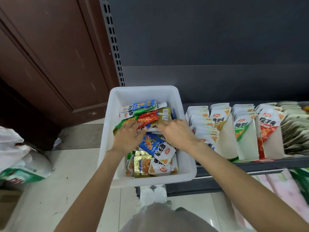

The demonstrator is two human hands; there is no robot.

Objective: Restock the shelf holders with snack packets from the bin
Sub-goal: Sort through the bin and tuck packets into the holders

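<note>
A white plastic bin [187, 164] sits at the left end of the shelf, full of mixed snack packets: blue [153, 145], red [148, 118], green [126, 122] and gold [141, 165] ones. Both my hands are inside the bin. My left hand [127, 137] lies palm down on the packets with fingers spread. My right hand [177, 133] reaches across the pile, its fingertips on a pale packet [154, 125] in the middle; whether it grips the packet I cannot tell. To the right stand white shelf holders [227, 143] with rows of upright packets.
The dark shelf edge [250, 166] runs right from the bin, with a grey back panel above it. A brown wooden door [50, 64] stands to the left. White sacks [25, 158] lie on the tiled floor at lower left. Pink packaged goods [287, 190] fill the shelf below.
</note>
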